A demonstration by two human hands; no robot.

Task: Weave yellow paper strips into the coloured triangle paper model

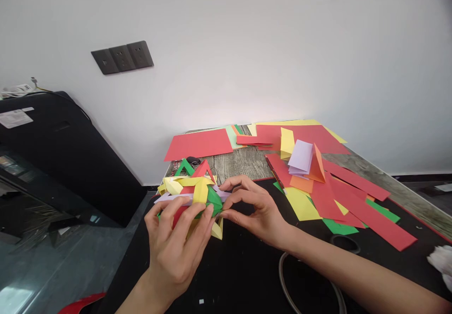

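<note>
left hand (177, 248) gripping a multicoloured folded-paper piece (200, 191), right hand (257, 208) pinching its right end, red strip (375, 216) right of it

From where I stand, I can't read a single word, number or brand. On the far left, a white rectangular paper label (16, 117) is stuck to the tall black smooth-faced cabinet (67, 130), with faint grey print too small to make out. A small white strip (28, 109) sits just beside the label's upper right edge, and I can't make out any lettering there either.
</note>
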